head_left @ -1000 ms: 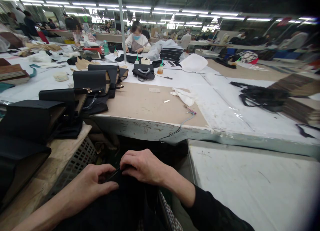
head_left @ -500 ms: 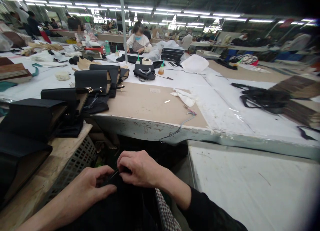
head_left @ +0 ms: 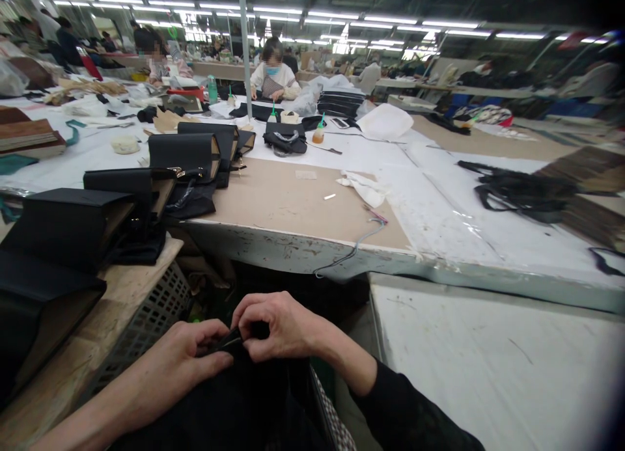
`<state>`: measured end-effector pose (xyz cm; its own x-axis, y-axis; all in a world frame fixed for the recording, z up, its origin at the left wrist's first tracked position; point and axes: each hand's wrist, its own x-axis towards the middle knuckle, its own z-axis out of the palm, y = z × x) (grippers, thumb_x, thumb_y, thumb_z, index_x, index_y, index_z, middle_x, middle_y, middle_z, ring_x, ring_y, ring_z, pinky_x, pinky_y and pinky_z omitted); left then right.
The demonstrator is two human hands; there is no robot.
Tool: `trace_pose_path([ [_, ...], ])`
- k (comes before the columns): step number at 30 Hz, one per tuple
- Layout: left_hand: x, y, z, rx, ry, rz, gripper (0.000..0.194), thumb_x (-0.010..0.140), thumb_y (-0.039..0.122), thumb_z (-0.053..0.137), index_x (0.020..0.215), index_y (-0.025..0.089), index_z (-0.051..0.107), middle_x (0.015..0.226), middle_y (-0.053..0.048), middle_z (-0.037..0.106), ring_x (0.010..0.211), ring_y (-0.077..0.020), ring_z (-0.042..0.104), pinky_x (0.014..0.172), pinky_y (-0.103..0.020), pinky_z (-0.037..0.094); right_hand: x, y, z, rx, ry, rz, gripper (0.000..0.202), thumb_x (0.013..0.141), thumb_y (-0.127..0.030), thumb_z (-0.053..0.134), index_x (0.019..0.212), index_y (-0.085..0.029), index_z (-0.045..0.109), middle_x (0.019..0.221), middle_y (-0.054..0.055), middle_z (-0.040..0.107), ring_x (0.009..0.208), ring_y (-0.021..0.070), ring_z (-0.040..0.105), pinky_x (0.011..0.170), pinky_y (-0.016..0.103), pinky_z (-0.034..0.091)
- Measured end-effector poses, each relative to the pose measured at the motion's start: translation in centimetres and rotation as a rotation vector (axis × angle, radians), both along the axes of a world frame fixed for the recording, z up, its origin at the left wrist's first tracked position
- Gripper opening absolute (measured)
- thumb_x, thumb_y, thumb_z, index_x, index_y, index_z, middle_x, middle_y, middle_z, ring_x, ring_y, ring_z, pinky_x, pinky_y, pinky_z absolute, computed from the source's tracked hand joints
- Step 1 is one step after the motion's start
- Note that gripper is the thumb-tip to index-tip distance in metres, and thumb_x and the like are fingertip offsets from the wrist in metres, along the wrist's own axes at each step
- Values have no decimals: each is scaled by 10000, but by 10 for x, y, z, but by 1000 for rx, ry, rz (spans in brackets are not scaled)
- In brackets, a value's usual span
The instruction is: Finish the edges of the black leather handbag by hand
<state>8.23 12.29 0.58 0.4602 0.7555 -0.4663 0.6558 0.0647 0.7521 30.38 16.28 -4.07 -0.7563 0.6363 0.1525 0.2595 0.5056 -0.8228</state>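
In the head view, low in the middle, my left hand [head_left: 188, 355] and my right hand [head_left: 278, 324] meet over my lap. Between them is a black piece [head_left: 233, 340] with a thin pale line along its edge; its exact kind cannot be made out against my dark clothes. My left thumb and fingers close on its left part. At its right end, my right thumb and forefinger pinch it with the fingers curled.
Black bags [head_left: 183, 157] stand in a row on the left, partly on a wooden board [head_left: 146, 275] above a plastic crate [head_left: 163, 298]. Ahead is a worktable [head_left: 283, 207] with a cloth scrap [head_left: 364, 187] and a glue bottle [head_left: 318, 133]. A masked person [head_left: 274, 77] sits across it.
My left hand has come closer to the right one and its grip has closed on the black piece. The piece's edge has turned, so the pale line shows. The view has shifted slightly.
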Motion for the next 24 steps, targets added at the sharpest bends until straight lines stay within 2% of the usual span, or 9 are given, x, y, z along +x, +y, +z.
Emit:
trace_pose_path([
  [6,-5,-3,-13,31,76,-32,334,938,471,542,891,200,732,773,25,644,735,-184,576,636,-239,401,0,1,0,-23,0,15,66,750,-152,699,732,-202,660,1102,-32,718,908,146,674,757,222,465],
  [13,1,1,-14,43,123,-41,324,943,413,505,834,195,719,762,14,635,747,-202,583,634,-248,392,1,3,-2,-51,-28,34,57,742,-175,720,738,-206,673,1120,-38,713,892,144,670,762,227,463],
  [24,-1,3,-18,-3,86,-78,352,957,442,491,830,180,690,739,20,575,707,-178,532,628,-248,382,0,2,-2,-29,-36,65,78,733,-150,719,739,-201,661,1139,-46,692,903,138,662,783,228,469],
])
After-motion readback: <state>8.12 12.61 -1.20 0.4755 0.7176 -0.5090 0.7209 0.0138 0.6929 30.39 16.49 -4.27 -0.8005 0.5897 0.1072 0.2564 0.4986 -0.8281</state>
